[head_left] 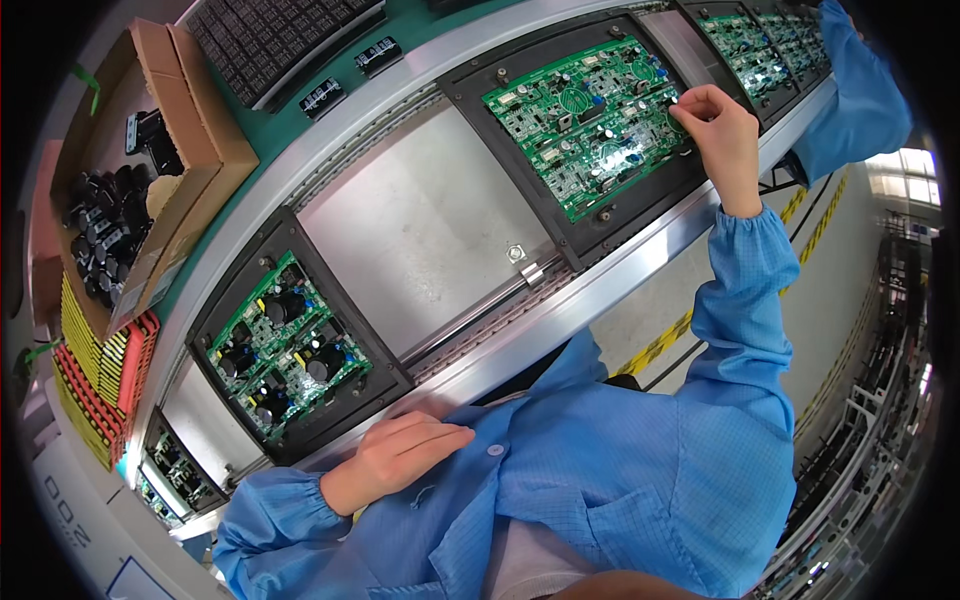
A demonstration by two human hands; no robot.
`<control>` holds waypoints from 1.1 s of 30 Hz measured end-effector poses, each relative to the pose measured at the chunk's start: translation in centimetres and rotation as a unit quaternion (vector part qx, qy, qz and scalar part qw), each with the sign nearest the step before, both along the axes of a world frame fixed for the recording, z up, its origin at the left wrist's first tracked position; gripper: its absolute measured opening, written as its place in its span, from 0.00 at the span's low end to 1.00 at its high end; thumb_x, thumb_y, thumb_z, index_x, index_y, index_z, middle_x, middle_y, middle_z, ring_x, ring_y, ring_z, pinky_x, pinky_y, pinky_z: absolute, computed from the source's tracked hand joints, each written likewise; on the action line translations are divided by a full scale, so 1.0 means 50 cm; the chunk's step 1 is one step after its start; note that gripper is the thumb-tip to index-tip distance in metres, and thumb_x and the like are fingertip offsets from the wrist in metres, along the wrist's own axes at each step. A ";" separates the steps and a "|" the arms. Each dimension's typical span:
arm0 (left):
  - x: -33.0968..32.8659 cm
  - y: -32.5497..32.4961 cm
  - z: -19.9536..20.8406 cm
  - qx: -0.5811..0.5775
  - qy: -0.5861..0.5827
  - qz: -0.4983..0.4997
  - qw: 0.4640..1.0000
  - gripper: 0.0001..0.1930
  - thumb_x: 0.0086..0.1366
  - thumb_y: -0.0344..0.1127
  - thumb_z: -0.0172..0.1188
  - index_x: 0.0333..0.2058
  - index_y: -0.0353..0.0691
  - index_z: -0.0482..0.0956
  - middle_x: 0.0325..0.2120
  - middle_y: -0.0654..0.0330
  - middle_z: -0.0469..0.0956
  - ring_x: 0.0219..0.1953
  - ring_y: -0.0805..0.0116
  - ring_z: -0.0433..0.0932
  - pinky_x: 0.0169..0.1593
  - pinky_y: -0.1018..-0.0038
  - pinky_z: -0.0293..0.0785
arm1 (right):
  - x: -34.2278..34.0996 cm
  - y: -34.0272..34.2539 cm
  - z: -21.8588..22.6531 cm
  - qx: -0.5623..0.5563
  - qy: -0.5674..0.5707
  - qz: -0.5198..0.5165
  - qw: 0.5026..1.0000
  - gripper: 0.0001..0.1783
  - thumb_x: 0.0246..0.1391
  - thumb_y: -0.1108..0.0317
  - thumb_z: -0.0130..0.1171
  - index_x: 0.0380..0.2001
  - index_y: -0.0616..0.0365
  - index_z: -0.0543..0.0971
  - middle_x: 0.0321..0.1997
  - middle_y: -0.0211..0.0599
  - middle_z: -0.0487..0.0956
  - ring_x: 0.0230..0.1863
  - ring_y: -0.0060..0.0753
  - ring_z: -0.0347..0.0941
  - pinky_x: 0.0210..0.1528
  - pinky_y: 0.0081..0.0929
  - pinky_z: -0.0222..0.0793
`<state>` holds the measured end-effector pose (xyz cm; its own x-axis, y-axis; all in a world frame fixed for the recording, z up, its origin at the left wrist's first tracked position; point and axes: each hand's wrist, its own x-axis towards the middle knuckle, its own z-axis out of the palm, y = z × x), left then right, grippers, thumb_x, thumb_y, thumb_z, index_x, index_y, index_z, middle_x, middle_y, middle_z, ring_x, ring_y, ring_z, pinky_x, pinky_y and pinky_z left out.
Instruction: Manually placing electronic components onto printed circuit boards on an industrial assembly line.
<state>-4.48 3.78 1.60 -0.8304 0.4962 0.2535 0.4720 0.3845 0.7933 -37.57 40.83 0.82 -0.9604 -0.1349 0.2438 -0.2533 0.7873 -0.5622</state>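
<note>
My right hand (722, 135) reaches over the right edge of a green circuit board panel (590, 120) seated in a black carrier frame. Its thumb and forefinger are pinched together at the board; a tiny pale spot shows at the fingertips, too small to name. My left hand (405, 455) rests in front of my chest, near the rail, fingers stretched out and nothing seen in it. To its left, another carrier frame (365, 345) holds a green board (290, 345) fitted with several black cylindrical parts and small yellow and blue components.
A metal-railed conveyor (480, 360) runs diagonally, with more boards (755, 55) at the far right. A cardboard box (195, 140) of black capacitors stands at left, beside a dark tray (280, 40) and two loose black parts (322, 97). A co-worker's blue sleeve (850, 100) shows at upper right.
</note>
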 end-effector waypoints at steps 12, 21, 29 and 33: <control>-0.385 0.060 0.155 -0.145 0.216 -0.061 0.964 0.11 0.53 0.29 0.67 0.37 0.42 0.87 0.35 0.64 0.85 0.30 0.65 0.79 0.30 0.72 0.76 | 0.031 -0.037 -0.006 0.062 0.037 -0.095 0.993 0.09 0.55 0.63 0.70 0.38 0.52 0.85 0.31 0.32 0.87 0.32 0.30 0.83 0.35 0.27 0.74; -0.587 0.165 0.019 -0.239 0.391 -0.112 0.882 0.12 0.51 0.33 0.64 0.37 0.51 0.86 0.35 0.74 0.82 0.36 0.74 0.78 0.30 0.76 0.77 | 0.027 -0.017 -0.015 0.031 0.129 -0.023 0.991 0.09 0.55 0.66 0.71 0.35 0.56 0.82 0.28 0.31 0.83 0.28 0.27 0.75 0.31 0.27 0.68; -0.616 0.178 -0.013 -0.227 0.411 -0.116 0.875 0.06 0.47 0.34 0.64 0.27 0.51 0.81 0.28 0.75 0.74 0.35 0.75 0.74 0.30 0.79 0.75 | 0.022 -0.015 -0.026 -0.111 0.130 -0.051 0.984 0.10 0.61 0.65 0.67 0.38 0.61 0.83 0.29 0.28 0.81 0.31 0.20 0.72 0.38 0.22 0.69; -0.616 0.174 -0.017 -0.210 0.416 -0.123 0.876 0.06 0.47 0.33 0.64 0.27 0.50 0.81 0.28 0.75 0.74 0.35 0.75 0.74 0.29 0.79 0.74 | 0.023 -0.013 -0.030 -0.119 0.124 -0.042 0.984 0.10 0.62 0.66 0.66 0.39 0.61 0.83 0.30 0.31 0.82 0.34 0.22 0.74 0.41 0.21 0.70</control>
